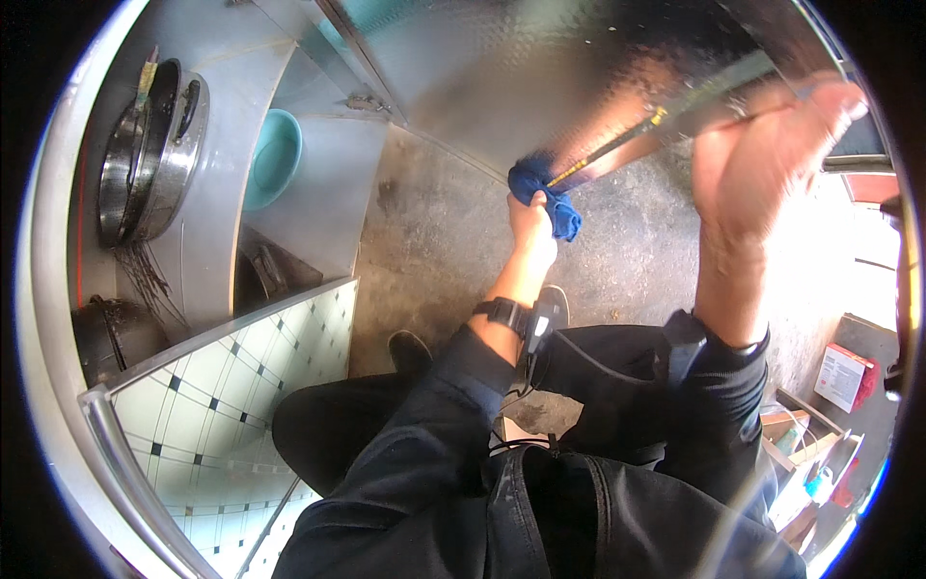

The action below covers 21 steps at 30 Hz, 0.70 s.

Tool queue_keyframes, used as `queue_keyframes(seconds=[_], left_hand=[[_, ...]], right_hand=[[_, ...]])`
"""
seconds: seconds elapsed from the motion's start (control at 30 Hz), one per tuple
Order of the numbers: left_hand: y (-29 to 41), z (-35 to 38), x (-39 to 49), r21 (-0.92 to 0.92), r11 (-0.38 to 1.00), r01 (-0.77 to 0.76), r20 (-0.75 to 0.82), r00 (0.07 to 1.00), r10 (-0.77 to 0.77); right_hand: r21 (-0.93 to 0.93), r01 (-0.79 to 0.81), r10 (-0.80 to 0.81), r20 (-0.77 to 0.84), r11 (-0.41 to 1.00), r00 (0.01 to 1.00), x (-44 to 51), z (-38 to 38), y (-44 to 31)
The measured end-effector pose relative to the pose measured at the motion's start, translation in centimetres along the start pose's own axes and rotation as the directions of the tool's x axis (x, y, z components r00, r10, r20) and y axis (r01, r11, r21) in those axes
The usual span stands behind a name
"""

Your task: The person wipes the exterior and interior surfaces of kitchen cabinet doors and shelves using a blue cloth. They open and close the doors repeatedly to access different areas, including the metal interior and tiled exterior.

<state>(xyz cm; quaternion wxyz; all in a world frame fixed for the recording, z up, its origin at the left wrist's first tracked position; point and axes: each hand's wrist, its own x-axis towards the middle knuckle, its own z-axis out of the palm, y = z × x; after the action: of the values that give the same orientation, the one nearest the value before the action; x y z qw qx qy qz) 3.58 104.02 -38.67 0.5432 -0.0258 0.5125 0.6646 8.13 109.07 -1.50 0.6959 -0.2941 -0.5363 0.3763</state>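
Note:
My left hand [532, 221] grips a bunched blue cloth [563, 211] at the lower corner of a dark, glossy door panel [492, 87]. Part of the cloth wraps against the panel, which looks wet and reflects an arm. From that corner, a narrow edge strip with yellow marks [606, 150] runs up towards my right hand [752, 159]. The right hand is raised beside the panel's upper right part, palm partly facing me and thumb stretched out. Its fingers are foreshortened and blurred, so whether they hold the edge cannot be told.
Left, an open cabinet holds metal pans [163, 152], a teal plastic basin [273, 159] and a dark pot [116, 336]. A tile-patterned door [239, 405] swings out beside my knee. Concrete floor [434, 239] lies below. At right are a red-and-white box [843, 378] and a wooden tray [788, 434].

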Motion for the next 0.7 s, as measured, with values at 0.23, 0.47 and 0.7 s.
queue_keyframes(seconds=[0.23, 0.47, 0.7], left_hand=[[14.4, 8.1, -16.9, -0.008, 0.979, -0.202, 0.227, 0.953, 0.198], [20.0, 12.3, -22.2, 0.088, 0.415, -0.906, 0.377, 0.416, 0.828], [11.9, 9.0, -17.7, 0.424, 0.168, -0.89, 0.376, 0.342, 0.861]], right_hand=[[0.184, -0.282, 0.251, 0.173, 0.942, 0.952, -0.5, -1.2, -1.0], [0.007, -0.344, 0.342, 0.102, 0.939, 0.934, -1.7, 0.1, -2.9], [0.162, -0.346, 0.259, 0.399, 0.924, 0.879, -0.8, -1.9, -1.9]])
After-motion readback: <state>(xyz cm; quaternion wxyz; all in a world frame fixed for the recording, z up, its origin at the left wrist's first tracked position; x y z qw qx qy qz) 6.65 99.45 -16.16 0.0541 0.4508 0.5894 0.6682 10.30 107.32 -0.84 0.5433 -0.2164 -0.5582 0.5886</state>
